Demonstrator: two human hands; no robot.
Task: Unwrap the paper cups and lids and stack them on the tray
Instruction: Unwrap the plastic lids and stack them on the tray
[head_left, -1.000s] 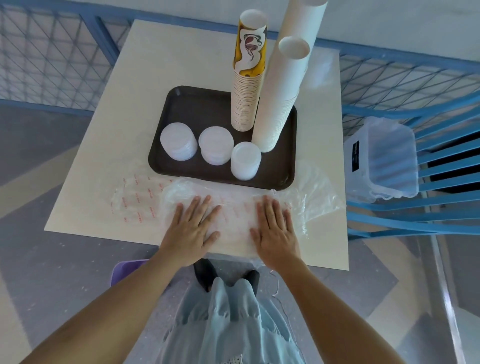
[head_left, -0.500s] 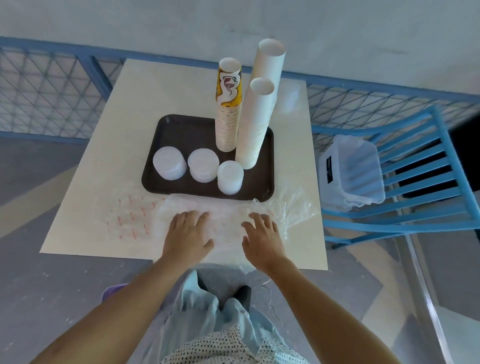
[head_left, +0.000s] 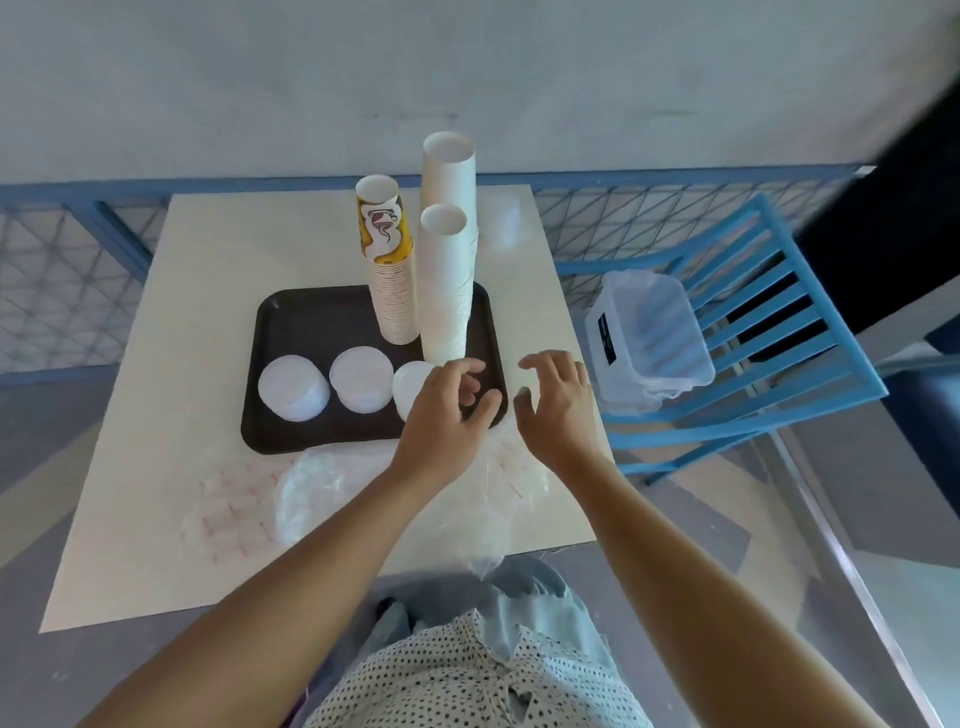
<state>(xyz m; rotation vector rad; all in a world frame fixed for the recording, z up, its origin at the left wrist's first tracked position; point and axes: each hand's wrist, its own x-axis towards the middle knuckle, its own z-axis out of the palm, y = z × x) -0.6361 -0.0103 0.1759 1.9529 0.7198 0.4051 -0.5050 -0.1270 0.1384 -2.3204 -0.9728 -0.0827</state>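
The cream desk (head_left: 208, 291) carries everything and stands against a blue mesh railing (head_left: 78, 270); to its right a blue slatted chair (head_left: 779, 312) holds one clear plastic tub (head_left: 649, 338), perhaps meant for waste, though nothing shows that; the one dark brown tray (head_left: 311, 322) sits mid-desk, where both arms reach it; near the front edge lie the emptied plastic wrappers (head_left: 311, 488), crumpled, and beside them a sheet with red print (head_left: 234, 512), all left off the tray, so the unwrapping looks done; on the tray's far right part stand three columns of paper cups, upright and close, likely to steady one another: one tall white stack (head_left: 449, 171), one shorter white stack (head_left: 444, 291) in front of it, one stack of yellow printed cups (head_left: 392, 280) to their left; along the near side sit three low stacks of white lids (head_left: 361, 379) in a row, probably kept short against toppling; the left hand (head_left: 441, 415) hovers over the tray's near right corner by the third lid stack, fingers loosely curled, holding nothing; the right hand (head_left: 558, 410) hangs just right of the tray, fingers spread and curved, empty; whether either touches anything I cannot tell.
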